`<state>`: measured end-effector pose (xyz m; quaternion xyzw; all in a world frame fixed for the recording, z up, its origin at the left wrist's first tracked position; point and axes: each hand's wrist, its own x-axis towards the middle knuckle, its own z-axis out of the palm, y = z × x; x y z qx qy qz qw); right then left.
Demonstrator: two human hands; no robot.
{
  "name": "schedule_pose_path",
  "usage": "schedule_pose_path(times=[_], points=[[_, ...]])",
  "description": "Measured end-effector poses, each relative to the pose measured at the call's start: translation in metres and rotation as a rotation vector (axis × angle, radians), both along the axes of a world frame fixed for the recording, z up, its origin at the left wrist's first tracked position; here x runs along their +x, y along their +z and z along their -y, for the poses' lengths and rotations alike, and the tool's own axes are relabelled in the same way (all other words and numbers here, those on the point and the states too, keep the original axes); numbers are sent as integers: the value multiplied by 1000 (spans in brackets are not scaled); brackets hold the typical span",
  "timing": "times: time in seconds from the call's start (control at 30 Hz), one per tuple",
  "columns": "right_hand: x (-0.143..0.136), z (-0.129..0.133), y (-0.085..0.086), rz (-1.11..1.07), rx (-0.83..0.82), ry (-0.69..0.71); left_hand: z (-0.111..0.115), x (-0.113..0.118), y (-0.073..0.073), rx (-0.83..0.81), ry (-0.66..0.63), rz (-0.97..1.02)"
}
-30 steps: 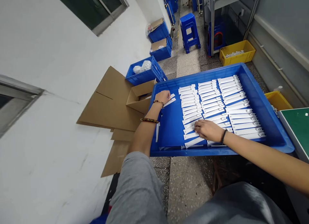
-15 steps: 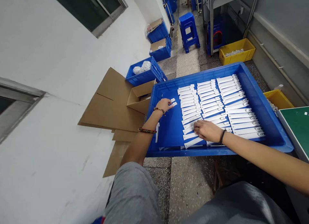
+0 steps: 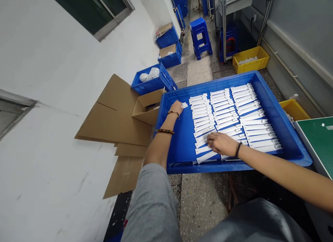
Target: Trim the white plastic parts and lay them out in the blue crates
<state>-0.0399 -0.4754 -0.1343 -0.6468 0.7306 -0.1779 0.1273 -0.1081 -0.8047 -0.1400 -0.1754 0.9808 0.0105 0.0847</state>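
Observation:
A large blue tray (image 3: 283,113) holds several white strip-shaped parts (image 3: 225,113) laid in three columns. Near the tray's left side, my left hand (image 3: 176,107) has its fingers closed at some small white pieces (image 3: 184,105); its fingertips are partly hidden. My right hand (image 3: 221,143) rests over the lower end of the left and middle columns, fingers curled down onto the white strips, and what lies under them is hidden.
Flat cardboard sheets (image 3: 111,117) and an open cardboard box (image 3: 148,106) stand left of the tray. Beyond are blue crates (image 3: 152,83), a blue stool (image 3: 201,37) and a yellow bin (image 3: 251,63). A green-topped table (image 3: 316,134) adjoins the right side.
My left hand has moved slightly up and left in the tray, by the small white pieces. A strip seen beneath my left forearm is now hidden. My right hand has barely moved.

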Motion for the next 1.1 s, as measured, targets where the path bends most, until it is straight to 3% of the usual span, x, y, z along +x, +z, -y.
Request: schedule_pose_path(times=[0.23,0.73,1.1], points=[[0,2,0,-4,3,-4,4,-24,-10,-11,34,-3],[1,5,2,-24,23,0,9,-27,-22,31,17,-111],[0,4,1,-24,13,-5,-17,-21,-26,21,49,-208]])
